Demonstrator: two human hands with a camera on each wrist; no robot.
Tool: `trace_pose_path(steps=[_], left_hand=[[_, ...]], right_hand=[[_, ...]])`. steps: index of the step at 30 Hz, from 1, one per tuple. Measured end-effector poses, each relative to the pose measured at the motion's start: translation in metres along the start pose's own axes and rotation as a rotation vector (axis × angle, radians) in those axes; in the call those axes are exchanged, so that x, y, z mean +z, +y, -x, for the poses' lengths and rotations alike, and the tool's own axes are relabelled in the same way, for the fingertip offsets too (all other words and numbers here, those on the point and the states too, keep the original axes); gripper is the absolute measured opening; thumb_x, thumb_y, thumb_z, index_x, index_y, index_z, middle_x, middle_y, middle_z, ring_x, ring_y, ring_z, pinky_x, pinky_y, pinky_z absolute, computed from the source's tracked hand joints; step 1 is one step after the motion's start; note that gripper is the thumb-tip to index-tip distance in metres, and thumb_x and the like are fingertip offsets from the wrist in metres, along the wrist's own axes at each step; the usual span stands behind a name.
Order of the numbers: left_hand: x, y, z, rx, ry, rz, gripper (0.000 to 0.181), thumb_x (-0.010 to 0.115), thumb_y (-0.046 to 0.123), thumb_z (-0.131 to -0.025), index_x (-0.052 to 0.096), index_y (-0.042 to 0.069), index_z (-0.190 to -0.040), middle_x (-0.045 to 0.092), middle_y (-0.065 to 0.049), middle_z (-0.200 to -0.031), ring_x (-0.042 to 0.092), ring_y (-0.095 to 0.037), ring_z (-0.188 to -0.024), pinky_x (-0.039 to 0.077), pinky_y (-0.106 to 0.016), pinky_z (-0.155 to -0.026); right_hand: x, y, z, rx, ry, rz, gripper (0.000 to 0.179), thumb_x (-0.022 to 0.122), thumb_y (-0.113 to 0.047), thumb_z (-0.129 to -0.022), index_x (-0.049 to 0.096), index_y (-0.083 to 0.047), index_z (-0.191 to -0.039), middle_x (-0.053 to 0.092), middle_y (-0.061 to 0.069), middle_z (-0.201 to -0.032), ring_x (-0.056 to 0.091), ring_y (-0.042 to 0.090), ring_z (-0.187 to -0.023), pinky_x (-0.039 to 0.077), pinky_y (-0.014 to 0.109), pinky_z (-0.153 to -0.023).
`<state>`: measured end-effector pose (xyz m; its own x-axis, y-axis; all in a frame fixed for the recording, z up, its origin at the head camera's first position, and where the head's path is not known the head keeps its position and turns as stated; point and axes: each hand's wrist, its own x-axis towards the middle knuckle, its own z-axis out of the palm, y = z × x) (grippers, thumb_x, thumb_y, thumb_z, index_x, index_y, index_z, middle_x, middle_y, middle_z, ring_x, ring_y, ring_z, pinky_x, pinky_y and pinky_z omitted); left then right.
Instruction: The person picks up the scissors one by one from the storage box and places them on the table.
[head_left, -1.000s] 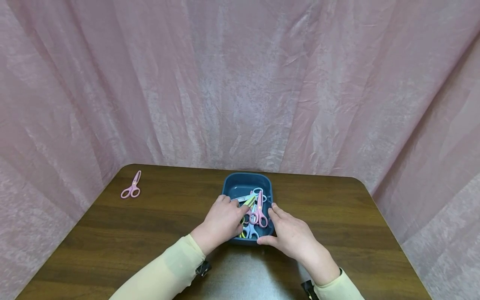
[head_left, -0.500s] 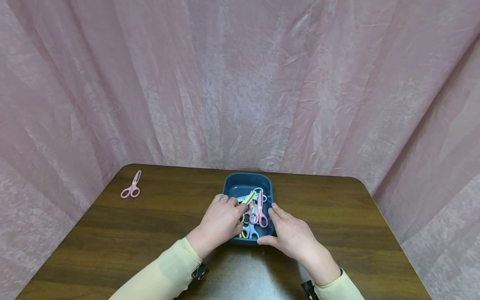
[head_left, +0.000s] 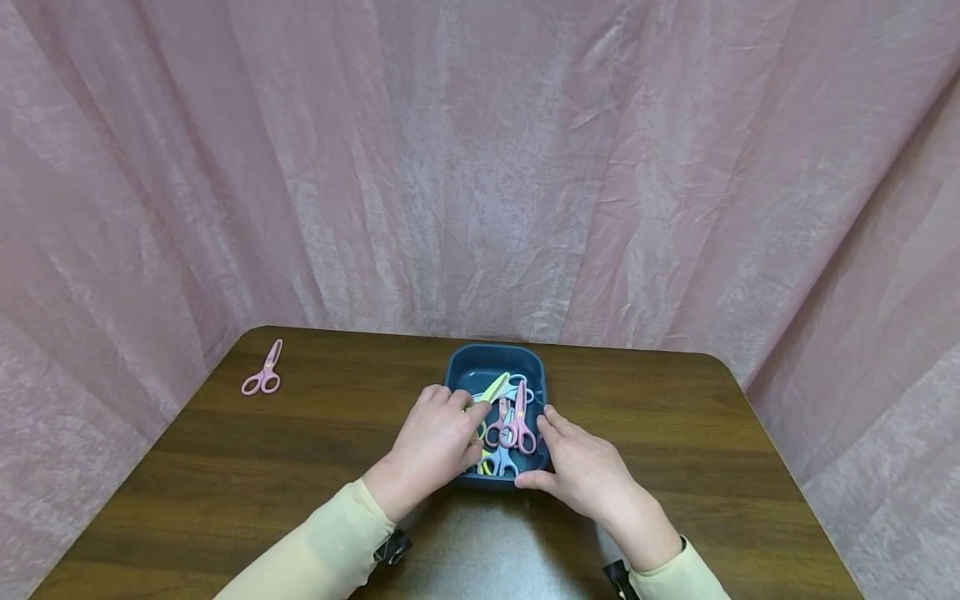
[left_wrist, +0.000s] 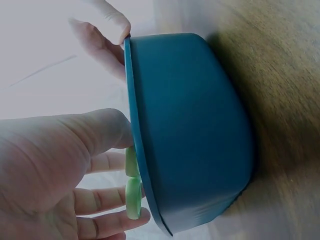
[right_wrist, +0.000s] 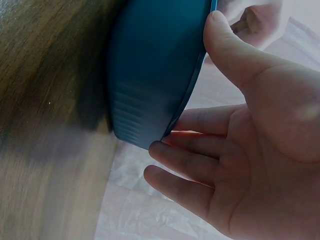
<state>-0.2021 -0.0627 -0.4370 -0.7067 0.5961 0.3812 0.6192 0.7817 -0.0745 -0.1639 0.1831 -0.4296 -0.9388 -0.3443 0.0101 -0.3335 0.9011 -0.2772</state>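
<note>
A dark blue plastic bin (head_left: 497, 353) stands on the table, with several small scissors inside. My left hand (head_left: 431, 442) reaches over its left rim and pinches green scissors (head_left: 495, 387), whose blades point up and right. In the left wrist view, their green handle loops (left_wrist: 133, 197) show between thumb and fingers beside the rim. My right hand (head_left: 588, 471) rests on the bin's near right corner, thumb on the rim and fingers fairly straight along the side. Pink scissors (head_left: 521, 417) and light blue scissors (head_left: 501, 461) lie in the bin, partly overlapping others.
Another pair of pink scissors (head_left: 262, 372) lies alone at the table's far left. The brown wooden table (head_left: 645, 400) has rounded far corners. Pink curtains (head_left: 480, 167) hang behind it and at both sides.
My left hand has shifted slightly left, drawing the green scissors left across the pile. More of the pink handles underneath shows. My right hand and the bin have stayed in place.
</note>
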Motion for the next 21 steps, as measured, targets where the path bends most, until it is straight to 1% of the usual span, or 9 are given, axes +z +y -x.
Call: trace_pose_path(steps=[3,6,11,14,21], left_hand=[[-0.002,-0.001,0.002,0.006,0.03,0.004,0.044,0.092,0.028,-0.087,0.079,0.011,-0.125,0.077,-0.012,-0.11,0.069,-0.03,-0.091,0.055,-0.05,-0.1],[-0.004,-0.001,0.004,0.004,0.044,0.009,0.044,0.092,0.027,-0.087,0.079,0.011,-0.126,0.077,-0.013,-0.111,0.069,-0.031,-0.092,0.055,-0.052,-0.099],[-0.008,-0.002,0.007,-0.019,0.018,0.025,0.047,0.092,0.03,-0.089,0.078,0.011,-0.13,0.077,-0.014,-0.117,0.071,-0.032,-0.098,0.054,-0.053,-0.102],[-0.011,-0.004,0.009,-0.029,0.009,0.032,0.048,0.092,0.031,-0.089,0.077,0.011,-0.131,0.077,-0.014,-0.118,0.071,-0.033,-0.1,0.053,-0.054,-0.103],[-0.015,-0.009,0.015,-0.046,0.029,0.026,0.046,0.089,0.031,-0.091,0.077,0.011,-0.131,0.077,-0.014,-0.118,0.071,-0.033,-0.101,0.054,-0.054,-0.101]], right_hand=[[0.0,0.0,0.0,0.002,-0.001,0.002,0.101,0.086,-0.065,-0.087,0.058,0.004,-0.156,0.051,0.023,-0.165,0.059,0.041,-0.145,0.055,0.059,-0.108],[0.0,0.0,0.0,0.003,-0.001,0.002,0.102,0.086,-0.065,-0.087,0.058,0.004,-0.156,0.051,0.023,-0.166,0.059,0.041,-0.145,0.055,0.059,-0.108],[-0.001,0.001,0.0,0.005,-0.001,-0.001,0.102,0.087,-0.065,-0.087,0.057,0.004,-0.156,0.05,0.024,-0.166,0.058,0.041,-0.145,0.055,0.059,-0.108],[-0.001,0.0,0.0,0.005,-0.001,-0.002,0.101,0.087,-0.064,-0.087,0.058,0.004,-0.156,0.05,0.023,-0.166,0.058,0.041,-0.145,0.055,0.059,-0.108],[0.0,0.001,-0.002,0.002,-0.002,0.004,0.1,0.087,-0.063,-0.088,0.058,0.003,-0.156,0.051,0.023,-0.165,0.058,0.041,-0.145,0.055,0.06,-0.108]])
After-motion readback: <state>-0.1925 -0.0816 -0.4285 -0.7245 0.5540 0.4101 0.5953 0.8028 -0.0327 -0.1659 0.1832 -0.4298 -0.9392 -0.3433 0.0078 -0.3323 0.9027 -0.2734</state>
